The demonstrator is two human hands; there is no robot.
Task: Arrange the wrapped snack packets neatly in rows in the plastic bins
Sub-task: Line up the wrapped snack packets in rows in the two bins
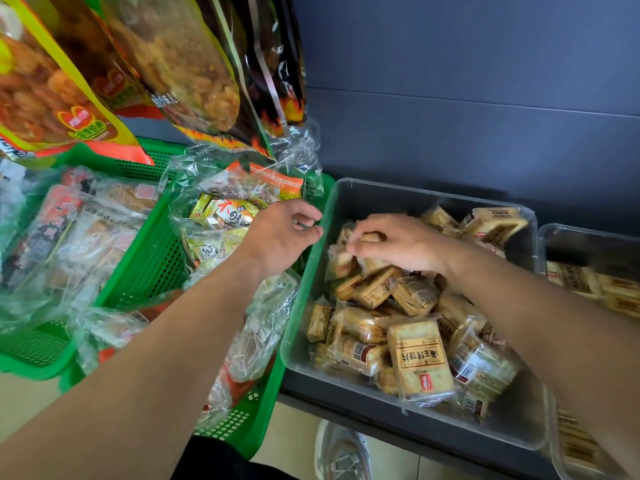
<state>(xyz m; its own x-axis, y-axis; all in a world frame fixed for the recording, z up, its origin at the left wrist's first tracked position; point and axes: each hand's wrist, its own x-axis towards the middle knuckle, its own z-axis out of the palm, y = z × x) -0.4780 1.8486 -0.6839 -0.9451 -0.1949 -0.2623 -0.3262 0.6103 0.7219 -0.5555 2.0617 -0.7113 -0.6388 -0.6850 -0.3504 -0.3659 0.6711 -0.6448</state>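
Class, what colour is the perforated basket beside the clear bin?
The basket is green; head view shows it best.

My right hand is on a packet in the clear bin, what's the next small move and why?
Probably lift the packet pinched by the right hand and lay it flat in the bare far-left corner of the clear bin, starting a row. The other packets lie jumbled at all angles, with no row begun.

Bright, even light; soft shadows; wide-angle edge distortion; slight overall blur.
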